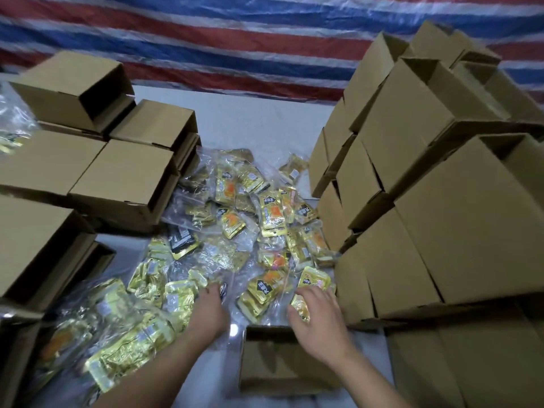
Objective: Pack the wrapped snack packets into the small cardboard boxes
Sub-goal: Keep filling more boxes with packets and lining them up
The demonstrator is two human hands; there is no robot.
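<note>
White table (256, 119), striped sheet (235, 33) hanging behind it at the far side.

Packets: a loose heap of gold foil snack packets (235, 219) covers the middle of the table, from the near edge to about halfway back. Most sit inside clear plastic bags; one black packet (182, 240) lies left of centre. More bagged gold packets (117, 343) are piled at near left.

Boxes: one small open box (282, 363) stands at the near edge, between the two forearms, opening upward. Its inside is dark; contents cannot be made out. Right side: a tall stack of small cardboard boxes (441, 201), several layers, running near to far. Some top flaps are up, but the insides are not visible. Left side: a lower group of boxes (97, 160), tops closed as far as visible, two layers in places.

Hands: left hand (210, 307) reaches into the heap just left of the open box, fingertips buried among the packets; grip cannot be told. Right hand (319, 316) is just beyond the box's far right corner, fingers curled round a gold packet (301, 309) at the near right edge of the heap.
</note>
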